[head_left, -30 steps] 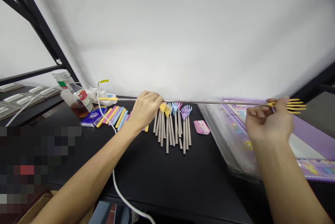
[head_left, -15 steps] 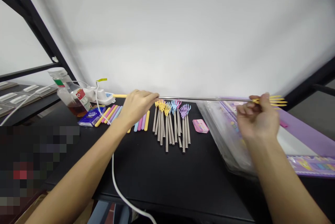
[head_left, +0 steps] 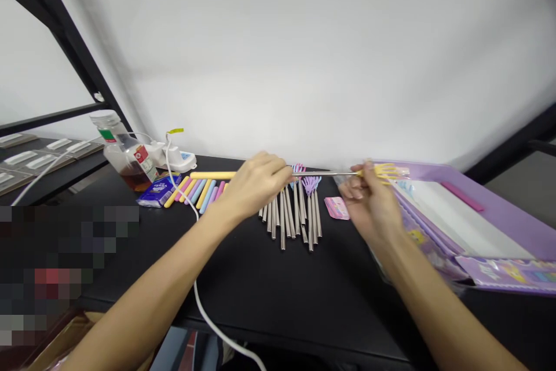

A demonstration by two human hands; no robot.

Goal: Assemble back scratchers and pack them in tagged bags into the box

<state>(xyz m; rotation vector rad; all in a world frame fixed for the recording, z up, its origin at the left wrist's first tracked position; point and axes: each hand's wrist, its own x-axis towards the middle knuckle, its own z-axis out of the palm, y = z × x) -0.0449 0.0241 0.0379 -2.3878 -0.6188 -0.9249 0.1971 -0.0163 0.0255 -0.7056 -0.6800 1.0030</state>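
My left hand (head_left: 256,183) is closed round the yellow-handled end of a telescopic back scratcher (head_left: 324,173), held level above the black table (head_left: 269,284). My right hand (head_left: 369,200) pinches its yellow claw head (head_left: 386,171). Only a short stretch of metal rod shows between the hands. Under them lies a row of collapsed metal scratchers (head_left: 293,212) with coloured claw heads. Loose pastel handle sleeves (head_left: 200,190) lie to the left of that row.
A bottle of brown liquid (head_left: 128,157), a blue packet (head_left: 156,193) and a white power strip (head_left: 174,158) with a white cable (head_left: 204,307) stand at the left. A small pink card (head_left: 336,208) lies near the scratchers. Purple packaging sheets (head_left: 469,226) fill the right side.
My right hand has moved left toward my left hand, and the long extended rod has shortened to a short stretch. The left hand has shifted slightly right.
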